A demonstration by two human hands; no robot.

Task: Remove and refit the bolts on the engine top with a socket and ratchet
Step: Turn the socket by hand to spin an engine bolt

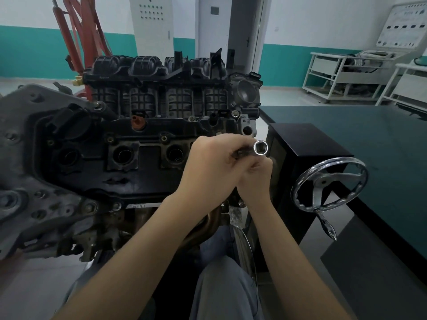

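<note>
Gripping the ratchet [240, 154] in both hands [213, 162], a person turns its socket [260, 147] upward to check before the engine [129, 144].

**Hidden and cut off**

My left hand [211, 161] covers most of the ratchet [242, 153]; only the socket [260, 147] mouth shows. I cannot tell what my right hand [255, 179] grips. The engine [120, 144] runs off the left edge. The wall board [403, 25] is too small to read.

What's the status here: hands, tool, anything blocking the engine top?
Left hand grips dark ratchet, right hand closed under it. Shiny chrome socket open end faces camera, off any bolt. Black engine top cover unobstructed.
</note>
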